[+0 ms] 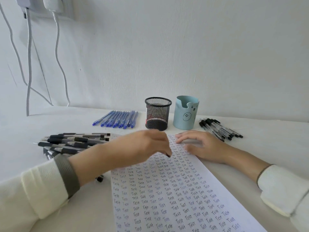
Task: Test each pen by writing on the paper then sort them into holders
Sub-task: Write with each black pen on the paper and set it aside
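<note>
The paper lies in front of me, covered with rows of the handwritten word "Test". My left hand reaches across its upper part, blurred, fingers curled around a black pen whose dark tip touches the sheet. My right hand lies flat on the paper's top right corner with straight fingers. Behind the paper stand a black mesh holder and a light blue bear holder. The end of another black pen shows from under my left forearm.
A pile of black grip pens lies left of the paper. Several blue pens sit in a row left of the mesh holder. Black capped pens lie right of the bear holder. Cables hang down the wall at the left.
</note>
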A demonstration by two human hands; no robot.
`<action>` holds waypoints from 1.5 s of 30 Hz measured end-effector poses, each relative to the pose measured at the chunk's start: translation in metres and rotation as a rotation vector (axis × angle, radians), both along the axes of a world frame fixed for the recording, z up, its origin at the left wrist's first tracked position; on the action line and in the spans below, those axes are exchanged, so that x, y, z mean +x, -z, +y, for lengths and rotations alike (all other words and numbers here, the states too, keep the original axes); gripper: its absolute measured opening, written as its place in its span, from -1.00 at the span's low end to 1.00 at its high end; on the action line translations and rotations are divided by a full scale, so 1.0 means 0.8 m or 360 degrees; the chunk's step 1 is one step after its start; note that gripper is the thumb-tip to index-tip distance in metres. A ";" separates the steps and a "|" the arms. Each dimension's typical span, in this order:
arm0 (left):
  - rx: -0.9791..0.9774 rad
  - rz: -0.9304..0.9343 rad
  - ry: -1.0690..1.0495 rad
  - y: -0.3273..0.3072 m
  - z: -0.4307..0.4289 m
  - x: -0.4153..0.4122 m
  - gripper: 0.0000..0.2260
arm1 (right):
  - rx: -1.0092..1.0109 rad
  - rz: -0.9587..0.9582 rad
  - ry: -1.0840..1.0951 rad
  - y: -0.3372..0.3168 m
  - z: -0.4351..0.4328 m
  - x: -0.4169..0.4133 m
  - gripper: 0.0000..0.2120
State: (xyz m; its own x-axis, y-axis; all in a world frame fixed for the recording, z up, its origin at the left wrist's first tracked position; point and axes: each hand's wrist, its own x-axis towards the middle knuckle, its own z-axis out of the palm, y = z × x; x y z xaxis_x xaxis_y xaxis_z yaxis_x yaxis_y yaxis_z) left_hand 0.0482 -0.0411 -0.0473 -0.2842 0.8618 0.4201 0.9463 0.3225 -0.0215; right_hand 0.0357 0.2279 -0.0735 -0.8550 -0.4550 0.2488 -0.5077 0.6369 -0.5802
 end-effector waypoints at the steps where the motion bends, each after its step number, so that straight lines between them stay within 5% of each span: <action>1: -0.0037 0.0009 0.0055 0.006 0.005 0.004 -0.79 | -0.0014 -0.0020 0.0006 0.000 0.000 0.001 -0.72; 4: -0.0004 -0.0188 0.0012 0.014 0.006 0.001 -0.79 | -0.0033 0.0056 0.0053 -0.001 -0.001 0.004 -0.71; 8: 0.0119 -0.0454 -0.0437 0.023 -0.001 -0.011 -0.72 | 0.0101 0.0545 0.0068 -0.017 -0.011 0.007 -0.70; 18: 0.0221 -0.0436 -0.0805 0.025 -0.006 -0.021 -0.71 | 0.0871 0.1077 -0.0465 -0.014 -0.037 0.022 -0.57; 25: 0.0095 -0.0523 -0.0899 0.020 -0.014 -0.019 -0.73 | 0.0904 0.1351 -0.0458 -0.015 -0.034 0.015 -0.76; 30: -0.0027 -0.0444 -0.0685 0.020 -0.012 -0.015 -0.88 | 0.0269 0.0846 -0.0120 -0.021 -0.025 0.015 -0.74; 36: -0.0265 -0.0512 -0.0551 0.021 -0.005 -0.007 -0.66 | -0.0467 0.0011 0.0244 -0.039 -0.010 0.012 -0.55; 43: -0.0541 -0.0603 -0.0622 0.009 -0.007 0.002 -0.38 | -0.0721 0.0048 0.0466 -0.064 -0.011 0.010 -0.52; 45: -0.0530 -0.0610 -0.0628 0.008 -0.007 0.003 -0.39 | -0.0739 0.0037 0.0424 -0.067 -0.009 0.011 -0.37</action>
